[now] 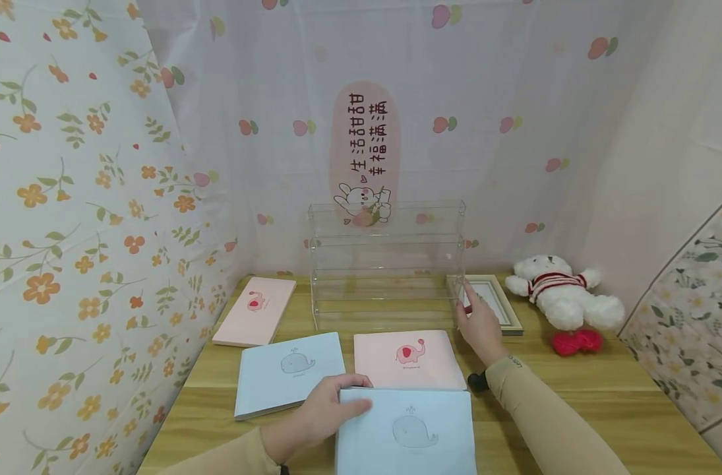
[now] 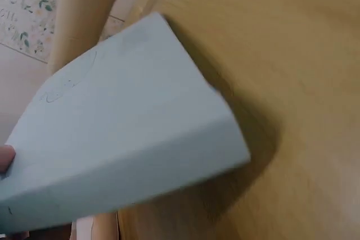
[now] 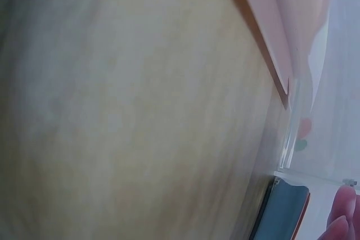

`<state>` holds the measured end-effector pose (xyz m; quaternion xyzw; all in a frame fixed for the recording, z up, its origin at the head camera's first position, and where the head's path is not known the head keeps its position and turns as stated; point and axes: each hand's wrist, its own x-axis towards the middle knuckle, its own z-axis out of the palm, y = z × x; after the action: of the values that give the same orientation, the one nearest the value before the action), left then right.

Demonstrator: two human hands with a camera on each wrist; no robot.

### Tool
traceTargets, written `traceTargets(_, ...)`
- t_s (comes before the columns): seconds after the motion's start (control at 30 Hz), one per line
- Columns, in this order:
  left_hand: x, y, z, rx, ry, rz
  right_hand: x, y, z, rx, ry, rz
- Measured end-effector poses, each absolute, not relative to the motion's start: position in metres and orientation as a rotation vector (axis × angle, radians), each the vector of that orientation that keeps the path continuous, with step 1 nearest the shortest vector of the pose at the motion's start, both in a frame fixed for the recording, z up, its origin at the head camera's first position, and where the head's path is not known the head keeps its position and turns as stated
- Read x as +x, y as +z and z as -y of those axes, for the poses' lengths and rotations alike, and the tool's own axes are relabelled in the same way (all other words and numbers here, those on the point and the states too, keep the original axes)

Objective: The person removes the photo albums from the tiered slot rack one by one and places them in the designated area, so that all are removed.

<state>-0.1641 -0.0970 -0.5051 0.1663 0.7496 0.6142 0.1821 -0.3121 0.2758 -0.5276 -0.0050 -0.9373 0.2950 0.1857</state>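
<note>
My left hand holds a thick pale blue book with a whale drawing, thumb on its cover and the other fingers partly hidden at its far edge. In the left wrist view the blue book is tilted over the wood, its spine towards the camera. A pink elephant book lies just beyond it. The fingers of my right hand reach up along the right side of a clear tiered shelf. In the right wrist view, fingertips show close to the shelf's transparent edge.
Another blue whale book and a pink book lie on the left of the wooden table. Behind my right hand is a picture frame. A white plush bear with a red bow sits farther right.
</note>
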Motion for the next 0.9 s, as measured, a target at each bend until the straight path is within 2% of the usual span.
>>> traceTargets(0.27, -0.176, -0.516, 0.102, 0.708, 1.300, -2.598, -0.310, -0.525, -0.276, -0.015, 0.838, 2.658)
traceTargets(0.9, -0.177, -0.530, 0.106, 0.796, 0.870, -2.896, -0.311, -0.527, -0.273, -0.038, 0.837, 2.655)
